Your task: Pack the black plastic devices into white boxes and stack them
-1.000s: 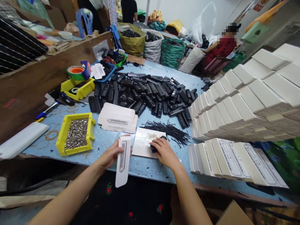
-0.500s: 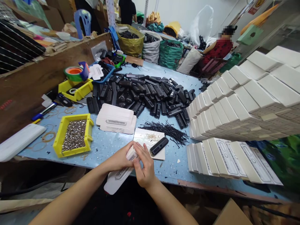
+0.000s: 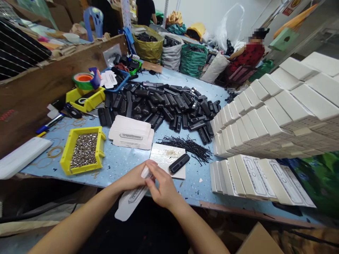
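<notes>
A white printed carton (image 3: 132, 199) is held between my two hands at the table's front edge, its long flap sticking out toward me. My left hand (image 3: 136, 178) is closed around its far end. Closed over the same end is my right hand (image 3: 162, 183), its thumb pressed on the carton; part of the carton is hidden under the fingers. Just beyond, a black oblong device (image 3: 179, 163) lies on a white board (image 3: 161, 155). A stack of flat printed cartons (image 3: 131, 132) sits behind my left hand.
Black devices (image 3: 164, 102) are heaped across the back, with thin black sticks (image 3: 190, 148) in front. A yellow bin (image 3: 65, 155) of small metal parts stands left. Stacked white boxes (image 3: 278, 113) and a row of upright cartons (image 3: 246, 176) fill the right. A seated person (image 3: 249, 54) is behind.
Both hands have shifted slightly left with the carton. My right hand has turned a little, its fingers now folded further over the carton's end. The device on the board has stayed put.
</notes>
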The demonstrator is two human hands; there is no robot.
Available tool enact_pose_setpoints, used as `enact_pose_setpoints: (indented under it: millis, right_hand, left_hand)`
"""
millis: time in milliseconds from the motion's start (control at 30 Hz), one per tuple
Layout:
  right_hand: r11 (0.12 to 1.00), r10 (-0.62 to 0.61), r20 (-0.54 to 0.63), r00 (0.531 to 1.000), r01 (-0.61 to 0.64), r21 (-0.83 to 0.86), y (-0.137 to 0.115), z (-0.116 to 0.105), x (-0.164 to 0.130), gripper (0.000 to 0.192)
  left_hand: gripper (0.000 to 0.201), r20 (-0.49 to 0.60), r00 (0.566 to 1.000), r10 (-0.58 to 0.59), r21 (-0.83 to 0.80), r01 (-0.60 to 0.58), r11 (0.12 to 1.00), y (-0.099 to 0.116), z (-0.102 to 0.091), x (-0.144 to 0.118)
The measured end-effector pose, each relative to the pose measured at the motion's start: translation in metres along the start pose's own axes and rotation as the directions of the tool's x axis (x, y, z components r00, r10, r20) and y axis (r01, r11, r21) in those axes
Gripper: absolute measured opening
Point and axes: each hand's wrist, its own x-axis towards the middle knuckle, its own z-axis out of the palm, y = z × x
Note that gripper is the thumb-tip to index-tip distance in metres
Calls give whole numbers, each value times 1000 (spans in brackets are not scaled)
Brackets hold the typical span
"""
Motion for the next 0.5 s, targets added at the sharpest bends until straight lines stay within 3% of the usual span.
enact_pose_setpoints:
  millis: [33,100,200,233,300,333,400,433,500]
  right_hand:
    - [1000,-17,40,999,17,5,0,2,2,51]
    - [998,-5,155,988,15,-62,15,-9,2,52]
    - [944,121,294,948,-18,-330,58,-40,-7,63]
    - [918,163,309,937,-29,-396,71,-49,-11,66]
    - [916,177,289,941,-50,-399,84,-61,-17,56]
    - [939,158,225,962,-76,-334,83,-63,-19,44]
    - [989,128,-47,991,-131,-68,68,-58,-17,29]
    - [987,137,-216,967,-113,117,56,-52,-13,33]
    - [902,209,-491,846,27,431,30,-35,-2,44]
  left_hand:
    - [66,-28,1000,-1,-43,-1,999,-1,3,-1]
    - [64,-59,992,-109,-184,96,978,-3,0,-6]
    - [62,-93,932,-349,-567,239,789,-5,-20,-16]
    - [59,-130,910,-393,-690,201,695,-4,-27,-17]
    - [48,-275,854,-442,-841,9,541,-3,-37,-15]
    - [43,-351,812,-467,-867,-93,490,-2,-39,-12]
    - [34,-451,725,-520,-873,-238,425,1,-32,-2]
    - [32,-464,705,-537,-876,-276,395,3,-25,3]
    - [29,-443,710,-548,-894,-302,331,9,-6,12]
